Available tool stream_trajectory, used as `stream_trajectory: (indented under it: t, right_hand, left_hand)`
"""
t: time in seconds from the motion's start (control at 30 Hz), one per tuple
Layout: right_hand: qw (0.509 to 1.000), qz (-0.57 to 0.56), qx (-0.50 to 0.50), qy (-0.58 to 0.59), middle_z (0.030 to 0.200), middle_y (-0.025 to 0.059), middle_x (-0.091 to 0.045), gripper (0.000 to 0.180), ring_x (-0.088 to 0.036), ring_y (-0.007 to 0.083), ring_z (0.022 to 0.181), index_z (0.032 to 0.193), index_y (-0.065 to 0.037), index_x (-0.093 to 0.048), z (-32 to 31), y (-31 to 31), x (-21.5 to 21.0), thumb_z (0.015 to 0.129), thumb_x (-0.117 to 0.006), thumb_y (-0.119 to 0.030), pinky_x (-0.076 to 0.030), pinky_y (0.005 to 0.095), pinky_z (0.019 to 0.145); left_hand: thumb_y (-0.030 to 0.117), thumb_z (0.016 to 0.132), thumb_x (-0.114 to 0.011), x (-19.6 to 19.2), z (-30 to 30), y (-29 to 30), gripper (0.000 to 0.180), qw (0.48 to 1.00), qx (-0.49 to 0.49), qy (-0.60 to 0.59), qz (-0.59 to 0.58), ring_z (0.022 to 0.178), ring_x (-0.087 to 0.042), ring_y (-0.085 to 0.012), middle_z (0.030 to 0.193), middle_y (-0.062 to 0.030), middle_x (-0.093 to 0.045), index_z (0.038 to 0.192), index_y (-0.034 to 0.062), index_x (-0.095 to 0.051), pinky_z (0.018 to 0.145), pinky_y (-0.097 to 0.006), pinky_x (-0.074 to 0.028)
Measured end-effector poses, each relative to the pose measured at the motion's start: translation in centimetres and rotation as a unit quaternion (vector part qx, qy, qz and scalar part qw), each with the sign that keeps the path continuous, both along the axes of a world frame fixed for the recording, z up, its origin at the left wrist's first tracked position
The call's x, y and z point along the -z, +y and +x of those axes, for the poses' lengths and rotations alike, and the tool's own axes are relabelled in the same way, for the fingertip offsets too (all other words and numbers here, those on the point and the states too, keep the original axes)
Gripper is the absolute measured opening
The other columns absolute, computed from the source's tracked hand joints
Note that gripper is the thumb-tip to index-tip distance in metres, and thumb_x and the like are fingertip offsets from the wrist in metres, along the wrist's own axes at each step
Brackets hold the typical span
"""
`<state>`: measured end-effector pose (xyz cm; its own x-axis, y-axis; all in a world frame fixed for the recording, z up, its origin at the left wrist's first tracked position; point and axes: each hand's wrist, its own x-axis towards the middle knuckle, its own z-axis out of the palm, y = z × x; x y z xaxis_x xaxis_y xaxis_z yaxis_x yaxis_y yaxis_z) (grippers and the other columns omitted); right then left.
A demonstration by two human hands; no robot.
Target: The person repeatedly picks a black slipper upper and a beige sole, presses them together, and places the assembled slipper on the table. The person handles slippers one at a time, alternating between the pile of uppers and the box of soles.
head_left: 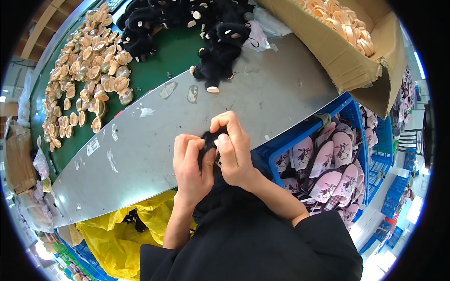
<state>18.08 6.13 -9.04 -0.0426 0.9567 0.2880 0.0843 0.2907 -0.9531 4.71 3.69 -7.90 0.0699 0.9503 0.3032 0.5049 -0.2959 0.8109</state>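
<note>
Over the near edge of the metal worktop [154, 136], my left hand [190, 166] and my right hand [234, 157] are close together. Both pinch a small black furry plush piece [206, 145], mostly covered by my fingers. A small pale bit shows by my right fingertips; I cannot make out what it is. Farther up the worktop lies a black plush toy [220, 58] with pale paws and a thin loop at its head. Behind it several similar black plush toys [140, 21] are heaped on the green belt.
Many beige and clear rounded parts [89, 75] spread over the green belt [171, 54] at left. A torn cardboard box [323, 42] with peach-coloured strips stands at far right. Below it, a blue crate [276, 161] holds pink slippers [326, 157]. A yellow bag [110, 241] hangs at near left.
</note>
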Motion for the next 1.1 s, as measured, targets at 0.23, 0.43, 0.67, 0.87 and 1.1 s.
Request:
stream_trajectory:
  t: [0.23,0.43,0.67,0.87,1.1]
  right_hand:
    - [1.0,0.014,-0.009,-0.024,0.098,0.016,-0.049,0.012,-0.054,0.0293,0.08,0.102,0.001,-0.051,-0.4,0.1,1.4,0.094,-0.043,-0.002,-0.047,0.0375,0.072]
    - [0.989,0.024,0.089,-0.115,0.102,0.0194,-0.051,0.019,-0.057,0.0399,0.08,0.107,-0.001,-0.054,-0.6,1.8,3.4,0.092,-0.048,0.008,-0.049,0.0423,0.069]
    - [0.994,-0.007,0.073,-0.076,0.092,0.0109,-0.056,0.005,-0.054,0.0217,0.065,0.101,-0.003,-0.058,-0.6,1.9,2.2,0.098,-0.056,-0.006,-0.045,0.0343,0.061]
    - [0.998,-0.051,0.033,-0.033,0.08,0.0041,-0.055,0.009,-0.045,0.0104,0.06,0.094,-0.003,-0.062,-0.1,2.1,2.4,0.097,-0.058,-0.011,-0.039,0.0282,0.056]
    - [0.998,-0.014,0.0,-0.056,0.073,0.0015,-0.052,0.011,-0.044,0.0074,0.06,0.091,-0.003,-0.062,0.3,1.8,2.3,0.097,-0.057,-0.011,-0.036,0.0257,0.055]
  left_hand:
    - [-0.005,0.085,-0.065,1.7,-0.5,-1.0,0.013,0.997,0.015,-0.057,-0.043,0.081,-0.05,-0.0311,0.091,-0.0157,-0.051,0.093,-0.0024,-0.055,0.071,-0.037,-0.044]
    - [-0.004,0.084,-0.067,0.8,0.3,-1.1,0.014,0.999,0.018,-0.024,0.016,0.084,-0.048,-0.0333,0.091,-0.016,-0.052,0.092,-0.0014,-0.055,0.076,-0.04,-0.043]
    - [0.001,0.079,-0.072,-1.8,-1.4,-2.7,0.019,0.997,-0.058,-0.047,-0.011,0.083,-0.053,-0.034,0.086,-0.0159,-0.051,0.086,-0.0001,-0.054,0.075,-0.038,-0.045]
    - [0.0,0.075,-0.057,-6.1,-12.1,-10.4,0.016,0.946,-0.31,-0.088,-0.038,0.074,-0.037,-0.0116,0.079,-0.0003,-0.036,0.074,0.0038,-0.041,0.068,-0.025,-0.033]
    - [0.016,0.084,-0.071,-9.4,-20.7,-23.3,0.021,0.743,-0.478,0.365,-0.293,0.077,-0.059,-0.0322,0.083,-0.0143,-0.056,0.087,0.0011,-0.056,0.075,-0.044,-0.048]
